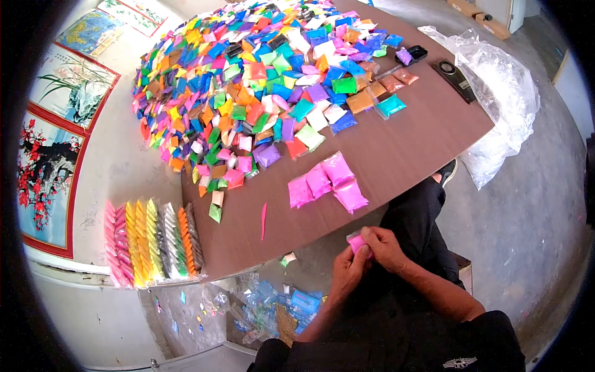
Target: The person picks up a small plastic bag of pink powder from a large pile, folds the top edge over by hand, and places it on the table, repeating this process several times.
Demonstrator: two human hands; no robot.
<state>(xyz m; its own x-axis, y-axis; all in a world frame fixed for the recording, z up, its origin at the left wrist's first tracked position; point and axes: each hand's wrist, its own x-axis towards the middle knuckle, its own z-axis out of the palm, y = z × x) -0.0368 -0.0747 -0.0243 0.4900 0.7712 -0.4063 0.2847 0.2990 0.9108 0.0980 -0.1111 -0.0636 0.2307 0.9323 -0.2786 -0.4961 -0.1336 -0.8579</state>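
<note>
Close to my body, just off the table's near edge, both hands pinch one small pink packet (357, 242) in clear wrapping. My left hand (348, 268) grips it from the left and below, with fingers closed. From the right, my right hand (383, 247) is closed on its upper edge; part of the packet is hidden by the fingers. Several similar pink packets (319, 180) lie grouped on the brown table (248, 239) ahead of my hands. Left of that group rests a thin pink plastic stick (264, 221).
A large heap of multicoloured packets (248, 93) covers the far table. Twisted coloured strips in clear sleeves (152, 242) line the left edge. A black device (454, 79) lies at right, beside a hanging clear plastic bag (499, 93). Plastic scraps (273, 304) litter the floor below.
</note>
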